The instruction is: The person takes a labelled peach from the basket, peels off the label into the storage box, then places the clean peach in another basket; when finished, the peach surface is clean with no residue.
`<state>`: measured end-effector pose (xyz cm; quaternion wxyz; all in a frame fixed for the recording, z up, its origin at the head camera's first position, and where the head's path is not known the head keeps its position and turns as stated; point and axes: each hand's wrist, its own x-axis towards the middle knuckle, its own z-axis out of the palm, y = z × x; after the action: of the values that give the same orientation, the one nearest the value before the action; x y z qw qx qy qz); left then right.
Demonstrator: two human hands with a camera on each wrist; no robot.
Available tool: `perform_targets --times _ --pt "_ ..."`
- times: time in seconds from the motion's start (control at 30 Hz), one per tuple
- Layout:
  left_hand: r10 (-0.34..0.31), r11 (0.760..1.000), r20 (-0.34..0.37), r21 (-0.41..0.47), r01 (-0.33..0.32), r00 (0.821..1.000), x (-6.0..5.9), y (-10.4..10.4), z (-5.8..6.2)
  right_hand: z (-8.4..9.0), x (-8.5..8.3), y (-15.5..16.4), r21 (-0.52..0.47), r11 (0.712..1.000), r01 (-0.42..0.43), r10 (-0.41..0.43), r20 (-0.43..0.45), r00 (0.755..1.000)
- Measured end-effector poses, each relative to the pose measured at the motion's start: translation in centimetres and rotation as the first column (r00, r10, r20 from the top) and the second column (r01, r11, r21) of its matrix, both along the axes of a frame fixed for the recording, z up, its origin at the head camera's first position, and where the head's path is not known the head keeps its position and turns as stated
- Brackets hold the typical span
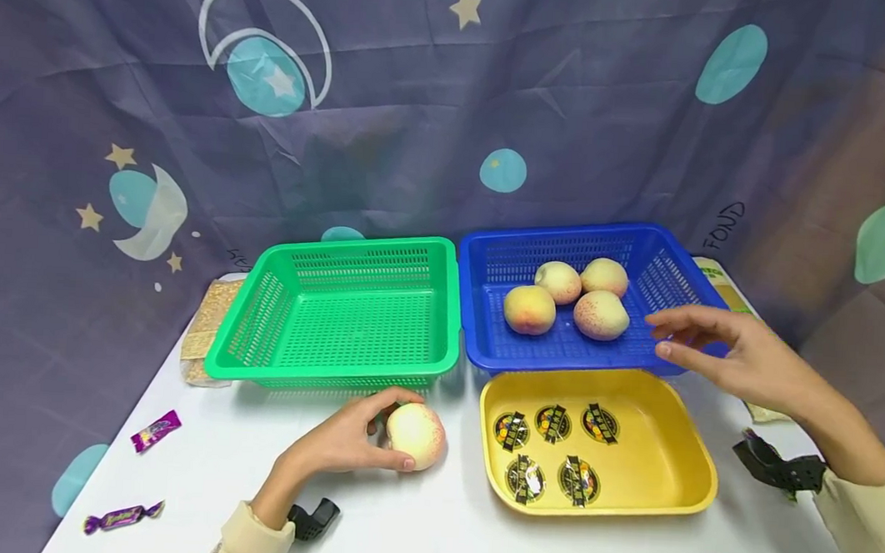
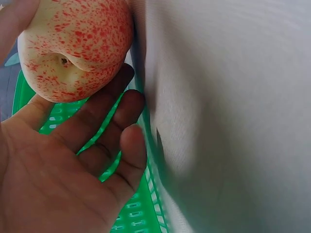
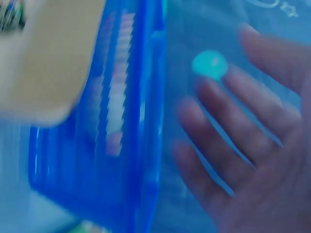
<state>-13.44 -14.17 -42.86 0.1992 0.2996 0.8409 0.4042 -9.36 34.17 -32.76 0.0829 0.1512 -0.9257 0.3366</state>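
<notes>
One peach (image 1: 415, 435) gripped on the bench (image 1: 414, 526) by left hand (image 1: 344, 442); right hand (image 1: 738, 359) spread by blue basket (image 1: 489, 254). Next, likely a lift.

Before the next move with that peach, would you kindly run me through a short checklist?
1. Left hand grips the peach: ok.
2. Peach lifted off the table: cannot tell.
3. Green basket has room: ok, nothing in it.
4. Right hand free: ok, fingers straight, holding nothing.
5. Right hand away from the blue basket: not ok, it hovers at the front right rim.
</notes>
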Motion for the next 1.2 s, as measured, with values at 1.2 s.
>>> perform_targets --times 1.2 --pt "-0.184 0.945 -0.090 0.257 0.202 0.979 -1.6 5.0 8.6 -3.8 -3.6 5.7 0.263 0.938 0.225 -0.290 0.239 0.927"
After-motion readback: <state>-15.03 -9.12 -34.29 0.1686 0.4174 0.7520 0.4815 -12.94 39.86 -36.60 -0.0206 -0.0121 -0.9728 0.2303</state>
